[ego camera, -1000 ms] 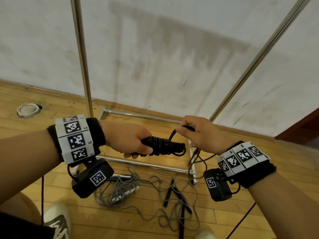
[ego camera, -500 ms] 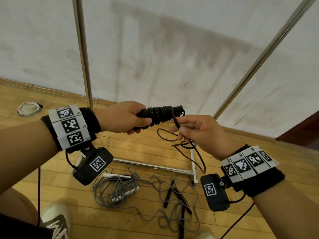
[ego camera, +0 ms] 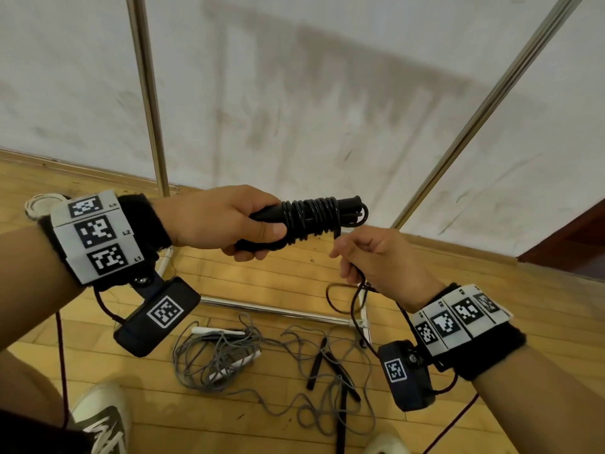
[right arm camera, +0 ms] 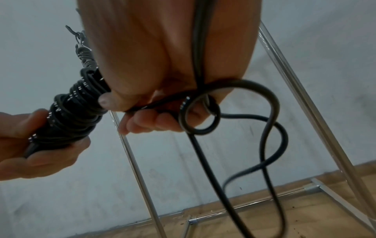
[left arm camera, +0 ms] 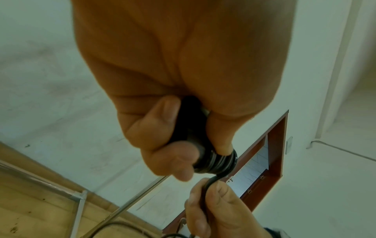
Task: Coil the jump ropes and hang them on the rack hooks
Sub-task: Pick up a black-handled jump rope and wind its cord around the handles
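My left hand [ego camera: 229, 221] grips the black handles of a black jump rope [ego camera: 311, 214], whose cord is wound in tight turns around them. In the left wrist view its fingers curl round the handle end [left arm camera: 195, 133]. Just below and right, my right hand [ego camera: 370, 257] pinches the loose black cord [right arm camera: 270, 128] leading off the coil [right arm camera: 75, 111]; slack loops hang beneath that hand. On the floor lie a tangled grey jump rope [ego camera: 222, 358] with white handles and another rope with black handles [ego camera: 320, 362]. The metal rack's poles [ego camera: 147, 93] rise in front of me; no hooks are in view.
The rack's base frame [ego camera: 278, 311] sits on the wooden floor by a white wall. My shoes [ego camera: 101, 417] stand near the floor ropes. A round white floor fitting [ego camera: 39, 206] lies far left. A dark red doorway [ego camera: 569, 237] is at the right.
Both hands have risen from near the rack base. My right hand came round from above the coil to below its right end, laying more cord on the handles.
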